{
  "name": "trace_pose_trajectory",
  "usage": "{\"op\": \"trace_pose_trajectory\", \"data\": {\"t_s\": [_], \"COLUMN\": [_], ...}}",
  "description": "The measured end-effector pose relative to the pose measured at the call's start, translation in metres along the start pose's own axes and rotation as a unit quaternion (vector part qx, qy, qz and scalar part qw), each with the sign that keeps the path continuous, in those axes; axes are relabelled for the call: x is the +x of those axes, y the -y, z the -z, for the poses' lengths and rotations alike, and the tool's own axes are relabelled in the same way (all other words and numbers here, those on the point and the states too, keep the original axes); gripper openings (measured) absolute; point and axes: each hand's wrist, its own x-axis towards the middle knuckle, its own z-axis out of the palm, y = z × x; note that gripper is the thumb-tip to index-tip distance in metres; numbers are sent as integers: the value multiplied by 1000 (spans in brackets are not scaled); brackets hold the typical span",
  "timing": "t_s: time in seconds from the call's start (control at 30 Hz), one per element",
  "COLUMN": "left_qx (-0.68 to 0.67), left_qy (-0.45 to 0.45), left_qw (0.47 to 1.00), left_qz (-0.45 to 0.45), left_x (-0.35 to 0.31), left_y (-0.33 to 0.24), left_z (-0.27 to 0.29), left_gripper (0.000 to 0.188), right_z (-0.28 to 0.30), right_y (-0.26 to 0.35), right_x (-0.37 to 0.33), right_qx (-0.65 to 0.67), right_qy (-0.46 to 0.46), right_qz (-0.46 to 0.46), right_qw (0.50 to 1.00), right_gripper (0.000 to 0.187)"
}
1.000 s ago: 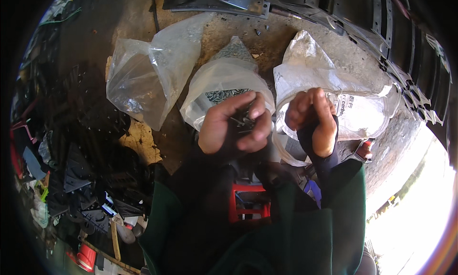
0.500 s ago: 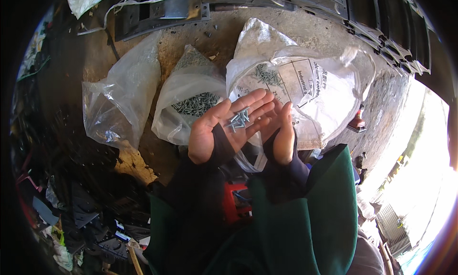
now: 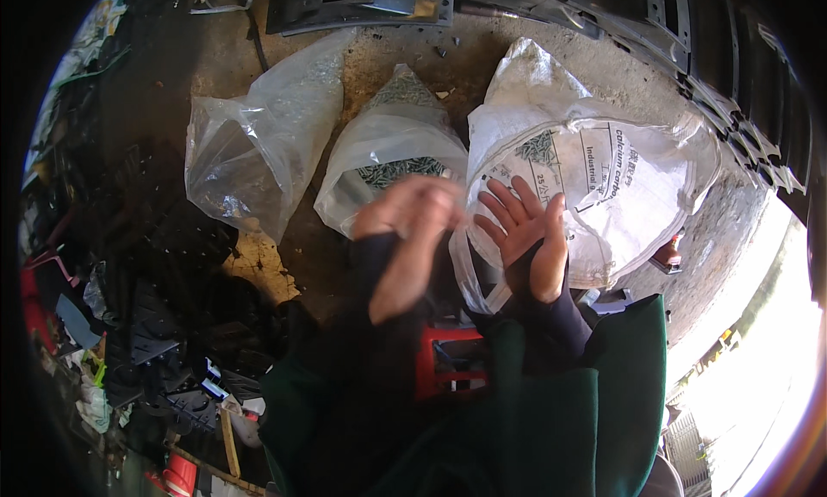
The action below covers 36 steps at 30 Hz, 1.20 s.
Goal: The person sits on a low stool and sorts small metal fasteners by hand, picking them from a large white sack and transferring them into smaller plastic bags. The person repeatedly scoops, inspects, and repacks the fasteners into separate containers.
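Note:
My right hand [image 3: 530,243] is palm up with fingers spread, over the near left rim of a white woven sack [image 3: 642,226]. No screws show on its palm. A small heap of screws [image 3: 536,149] lies inside that sack. Smeared by motion, my left hand [image 3: 407,217] is at the near edge of the middle translucent plastic bag [image 3: 349,183]; whether it holds anything is hidden. Many grey metal screws [image 3: 401,170] lie in this bag's mouth, partly covered by the hand.
Another clear plastic bag [image 3: 250,148] stands at the left. Dark metal parts [image 3: 357,2] line the far side. Black parts [image 3: 164,325] are heaped at the lower left. A red plastic stool [image 3: 427,368] is near my body, and a small bottle [image 3: 668,252] stands right of the sack.
My left hand, earlier palm up with several screws on it, has turned over toward the middle bag and blurred. Those screws no longer show. My right hand has opened out, and the view has shifted.

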Motion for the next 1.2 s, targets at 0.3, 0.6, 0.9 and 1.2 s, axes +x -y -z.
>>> {"op": "trace_pose_trajectory", "data": {"t_s": [0.3,0.6,0.9,1.2], "left_qx": [662,516,-361,-415], "left_qy": [-21,-50,95,98], "left_qw": [727,837,911,878], "left_qz": [-182,-175,177,216], "left_x": [79,83,61,46], "left_y": [113,113,76,55], "left_z": [54,81,80,56], "left_gripper": [41,28,26,30], "right_z": [-1,-5,-7,-4], "right_y": [-4,-2,0,0], "right_x": [0,-1,2,4], "right_qx": [-92,-119,-118,-111], "right_qy": [14,17,16,17], "right_qz": [10,9,4,9], "right_qw": [996,993,993,994], "right_gripper": [64,59,56,54]}}
